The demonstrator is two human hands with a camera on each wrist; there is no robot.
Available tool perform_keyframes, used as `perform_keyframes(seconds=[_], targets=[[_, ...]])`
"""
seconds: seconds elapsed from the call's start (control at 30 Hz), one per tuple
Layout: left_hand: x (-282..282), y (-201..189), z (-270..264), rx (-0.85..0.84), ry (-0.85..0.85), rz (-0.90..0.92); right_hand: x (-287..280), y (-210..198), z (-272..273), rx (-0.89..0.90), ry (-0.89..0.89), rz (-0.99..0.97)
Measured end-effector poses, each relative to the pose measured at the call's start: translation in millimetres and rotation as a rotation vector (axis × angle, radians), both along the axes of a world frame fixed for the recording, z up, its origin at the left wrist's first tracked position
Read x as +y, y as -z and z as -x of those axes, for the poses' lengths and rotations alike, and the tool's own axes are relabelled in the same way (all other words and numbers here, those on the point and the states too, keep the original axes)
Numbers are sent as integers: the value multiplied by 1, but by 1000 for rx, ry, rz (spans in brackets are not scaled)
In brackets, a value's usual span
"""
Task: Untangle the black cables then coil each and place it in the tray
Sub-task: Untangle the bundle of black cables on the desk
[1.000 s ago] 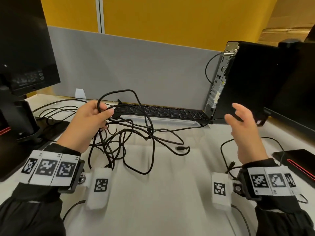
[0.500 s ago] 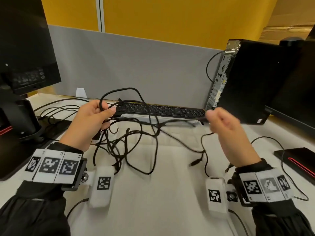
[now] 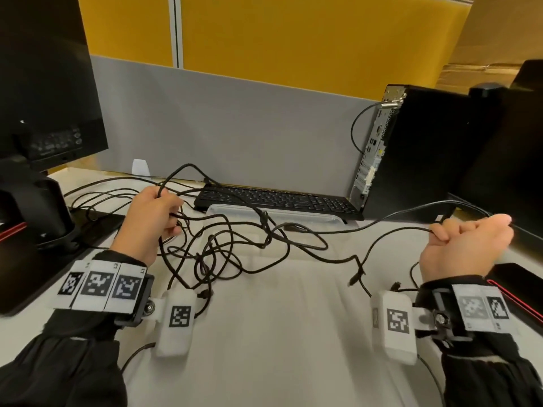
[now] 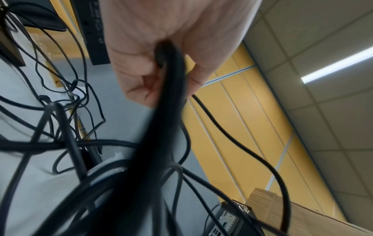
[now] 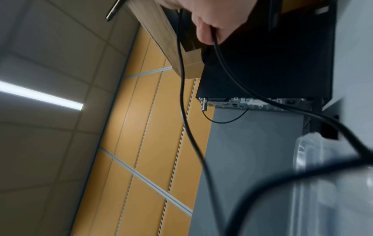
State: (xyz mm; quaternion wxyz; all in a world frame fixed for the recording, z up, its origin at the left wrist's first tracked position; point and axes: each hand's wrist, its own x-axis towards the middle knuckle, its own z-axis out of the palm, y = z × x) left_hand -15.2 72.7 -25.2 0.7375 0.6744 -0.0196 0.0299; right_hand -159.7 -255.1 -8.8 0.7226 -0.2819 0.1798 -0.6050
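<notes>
Left hand: the left hand (image 3: 147, 218) is raised over the left part of the white surface (image 3: 279, 348), fingers curled round several strands of the tangled black cables (image 3: 223, 248); in the left wrist view the left hand (image 4: 161, 47) clamps a blurred thick bunch of the cables (image 4: 165, 111) between thumb and fingers.
Right hand: the right hand (image 3: 467, 245) is up near the right edge of the surface, closed in a fist round one thin black cable strand (image 3: 396, 214); in the right wrist view the right hand (image 5: 214, 16) pinches the strand (image 5: 222, 60) at the fingertips.
Black cables: most lie as a loose knot of loops on the surface just right of the left hand, some hanging from it; one strand runs from the knot across to the right hand, clear of the surface.
Free end: a plug end (image 3: 354, 279) dangles between the knot and the right wrist.
Tray: a clear plastic tray (image 3: 293, 217) sits at the back middle of the surface, touching the front of a black keyboard (image 3: 276, 198); some cable strands cross its rim.
Surroundings: a black computer tower (image 3: 417, 154) stands at the back right, a black monitor (image 3: 44, 83) at the left edge.
</notes>
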Motion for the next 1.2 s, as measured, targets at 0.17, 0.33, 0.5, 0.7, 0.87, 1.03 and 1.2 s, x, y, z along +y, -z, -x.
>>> perform_keyframes(seconds=[0.17,0.33,0.5,0.7,0.87,1.03,1.2], targets=[[10,2,-9,89,-99,120,-46,-20,13,316,187,201],[5,3,-7,100,-34,147,-71,-15,-5,1221,92,1142],[8,-1,-3,111,-95,252,-31,-5,0,1806,-652,1486],[5,-2,2,130,21,299,-12,21,12,2198,-1128,1415],[3,-2,2,111,57,270,-42,11,9,2333,-978,1485],[3,0,1,122,105,322,-72,-21,1,2445,-622,1547],[-5,1,6,113,186,348,-9,-53,-10,1793,-356,1698]])
